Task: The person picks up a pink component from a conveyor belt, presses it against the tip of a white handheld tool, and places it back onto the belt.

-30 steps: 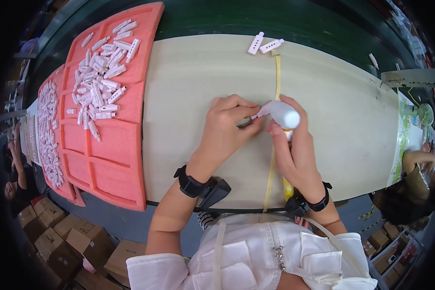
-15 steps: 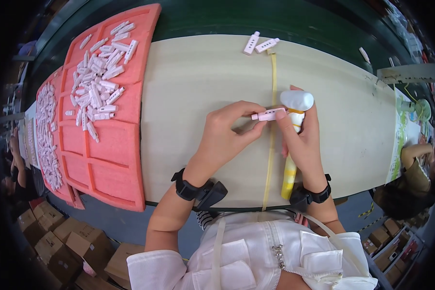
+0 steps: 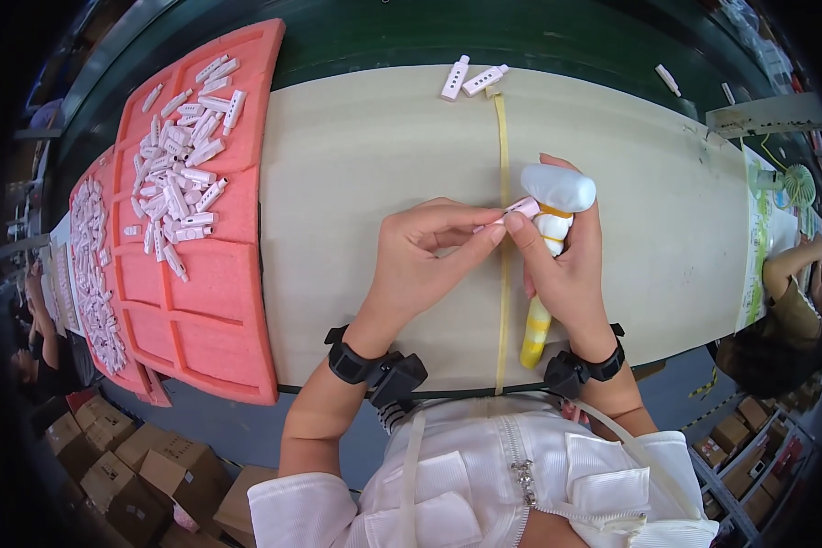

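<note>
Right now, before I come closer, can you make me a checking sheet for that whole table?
Surface: beige mat with a yellow tape strip across it
Things in use: small pink piece; hammer with white wrapped head and yellow handle
Clutter: two loose pieces near the mat's far edge; pink tray at left, holding a jumbled pile
Left hand: pinching the small piece's end
Right hand: holding the hammer, thumb on the small piece
Cables: cannot tell
Surroundings: cardboard boxes at lower left; other people at both sides
</note>
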Tool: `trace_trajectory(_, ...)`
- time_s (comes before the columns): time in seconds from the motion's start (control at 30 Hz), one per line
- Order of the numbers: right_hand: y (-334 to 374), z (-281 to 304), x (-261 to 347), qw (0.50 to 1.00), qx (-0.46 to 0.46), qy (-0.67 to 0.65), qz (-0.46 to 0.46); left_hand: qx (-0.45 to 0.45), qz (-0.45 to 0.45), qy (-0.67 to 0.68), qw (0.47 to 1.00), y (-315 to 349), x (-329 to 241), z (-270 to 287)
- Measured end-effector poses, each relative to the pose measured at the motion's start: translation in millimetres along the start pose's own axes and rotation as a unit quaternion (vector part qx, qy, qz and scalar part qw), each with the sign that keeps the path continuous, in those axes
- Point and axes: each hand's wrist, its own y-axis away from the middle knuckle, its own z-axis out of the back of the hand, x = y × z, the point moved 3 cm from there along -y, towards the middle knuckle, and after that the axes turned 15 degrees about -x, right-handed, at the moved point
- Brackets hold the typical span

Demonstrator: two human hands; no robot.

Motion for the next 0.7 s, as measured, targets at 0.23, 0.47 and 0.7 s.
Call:
trace_trajectory(0.23, -1.7, -1.4, -6.6, 1.000, 0.009, -0.012, -0.003, -0.040, -0.290, -0.213, 0.932, 4.9, -11.2, -2.1)
trace_trajectory(0.47, -0.8, -4.1, -0.4, 0.998, 0.020, -0.036, -0.041, -0.031, -0.288, -0.213, 0.933, -4.5, -24.6, 7.5)
trace_trajectory(0.7, -4.2, 1.7, 2.7, 0.997, 0.003, -0.036, -0.070, -0.453, -0.159, 0.183, 0.858, -60.3, -69.0, 142.8)
